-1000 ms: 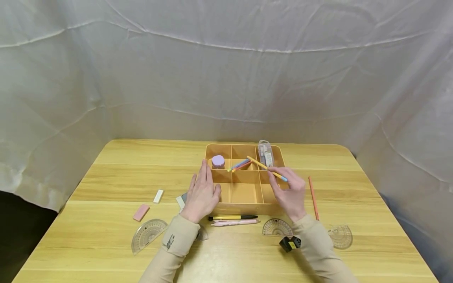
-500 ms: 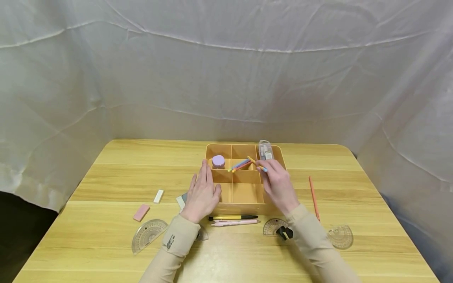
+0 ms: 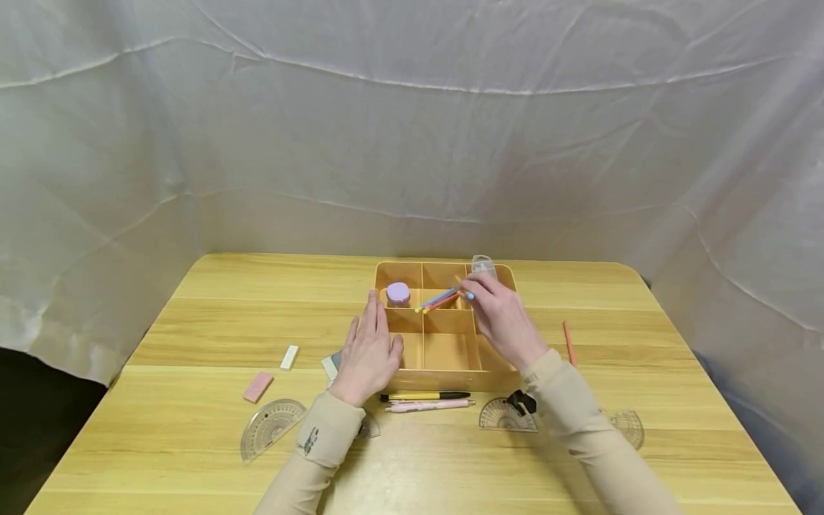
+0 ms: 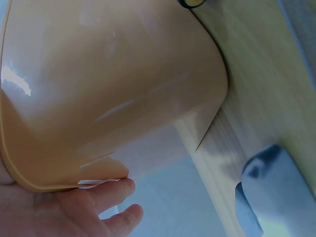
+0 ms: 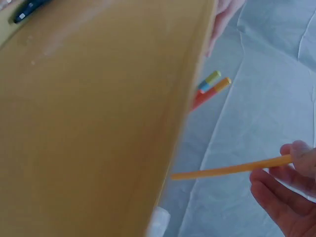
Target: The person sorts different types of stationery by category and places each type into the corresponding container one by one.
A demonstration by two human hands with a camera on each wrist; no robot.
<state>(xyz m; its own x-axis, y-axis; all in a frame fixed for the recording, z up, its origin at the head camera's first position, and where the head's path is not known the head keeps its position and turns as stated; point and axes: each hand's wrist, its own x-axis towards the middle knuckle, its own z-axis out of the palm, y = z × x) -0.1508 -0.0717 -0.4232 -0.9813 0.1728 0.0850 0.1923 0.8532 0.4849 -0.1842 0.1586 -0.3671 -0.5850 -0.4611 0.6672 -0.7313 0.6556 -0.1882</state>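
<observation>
A tan divided box (image 3: 444, 380) stands on the table. My left hand (image 3: 367, 357) rests along its left side, fingers straight; the left wrist view shows the fingertips against the rim. Over the back row, my right hand (image 3: 505, 322) pinches a slim yellow pen (image 5: 222, 171) with a blue end, between thumb and fingers in the right wrist view. Next to it, a blue pen (image 3: 438, 297) and a red pen (image 3: 440, 303) lean on the divider of the back middle compartment. A lilac-lidded pot (image 3: 398, 293) sits in the back left compartment. My right hand partly hides a clear case (image 3: 483, 266).
Before the box lie a yellow-black pen (image 3: 425, 395) and a pink pen (image 3: 429, 406). Protractors (image 3: 273, 428) lie on both sides. A pink eraser (image 3: 257, 386) and a white eraser (image 3: 289, 357) are at left, a red pen (image 3: 569, 342) at right.
My right hand has moved left and back with the yellow pen, reaching the pens in the back middle compartment and covering most of the clear case. My left hand stays in place.
</observation>
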